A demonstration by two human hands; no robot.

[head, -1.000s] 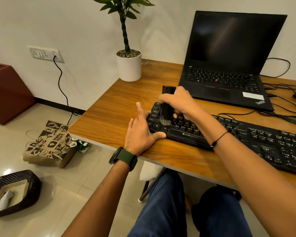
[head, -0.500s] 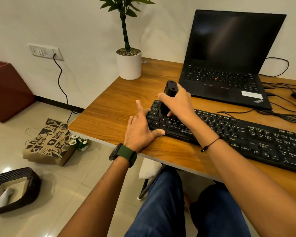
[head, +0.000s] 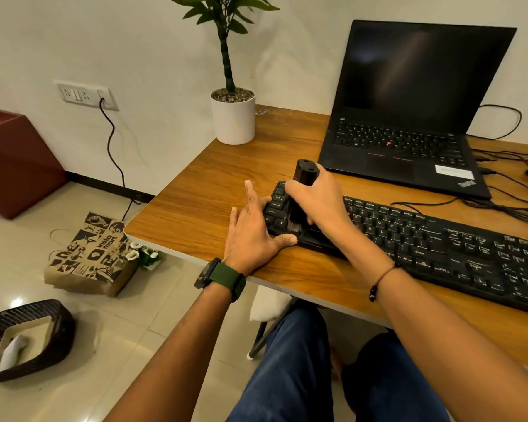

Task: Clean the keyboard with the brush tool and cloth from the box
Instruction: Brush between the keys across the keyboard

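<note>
A long black keyboard (head: pixel 439 248) lies slantwise on the wooden desk (head: pixel 201 205). My right hand (head: pixel 320 202) grips a black brush tool (head: pixel 305 175) upright, its bristles pressed on the keys at the keyboard's left end near the front edge. My left hand (head: pixel 253 229) lies flat on the desk, fingers spread, with its thumb against the keyboard's front left corner. A dark woven box (head: pixel 43 318) sits on the floor at the lower left with a white cloth (head: pixel 13 351) inside.
An open black laptop (head: pixel 409 117) stands behind the keyboard, with cables (head: pixel 506 208) trailing to the right. A white potted plant (head: pixel 233 117) is at the desk's back left corner. A printed paper bag (head: pixel 89 257) and a dark red block (head: pixel 16 159) are on the floor.
The brush has swept back and forth over the left-end keys: away from me, then back toward the front edge. My left hand has stayed at the keyboard's corner.
</note>
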